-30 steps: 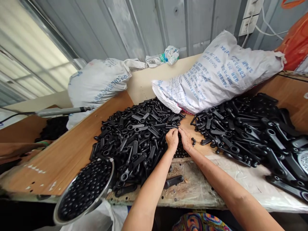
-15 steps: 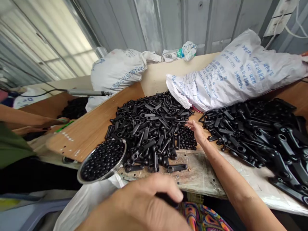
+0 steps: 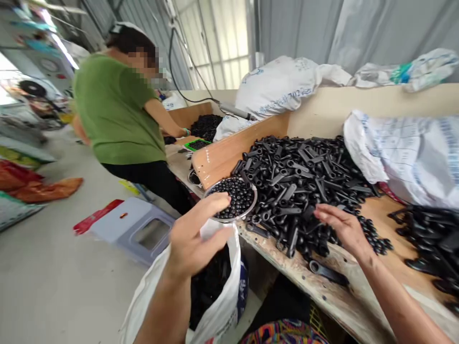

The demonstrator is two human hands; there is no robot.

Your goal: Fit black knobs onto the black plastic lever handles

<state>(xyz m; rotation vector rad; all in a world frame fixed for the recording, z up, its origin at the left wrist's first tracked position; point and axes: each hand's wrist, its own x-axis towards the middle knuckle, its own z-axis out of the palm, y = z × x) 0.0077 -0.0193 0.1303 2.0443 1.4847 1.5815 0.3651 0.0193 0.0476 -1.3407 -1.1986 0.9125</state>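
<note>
My left hand (image 3: 195,234) is over the mouth of a white woven sack (image 3: 161,282), thumb and fingers apart, nothing visible between them. Black parts (image 3: 211,286) lie inside the sack. Just beyond the hand stands a metal bowl (image 3: 255,203) full of small black balls (image 3: 236,198). At the front of a heap of black plastic lever-like parts with ring ends (image 3: 287,184), my right hand (image 3: 344,229) has its fingers stretched out; no held part can be made out. More black balls (image 3: 373,234) lie beside that hand. One lever-like part (image 3: 328,272) rests near the table edge.
A wooden divider (image 3: 240,148) borders the heap on the left. Another pile of black parts (image 3: 433,239) is at the right, below a white sack (image 3: 412,153). A person in a green shirt (image 3: 118,110) works at the left. A grey plastic stool (image 3: 132,229) stands on the floor.
The view has swung left, showing the co-worker and the open sack. My left hand has moved out over the sack, its thumb and fingers apart. My right hand now reaches the heap's front.
</note>
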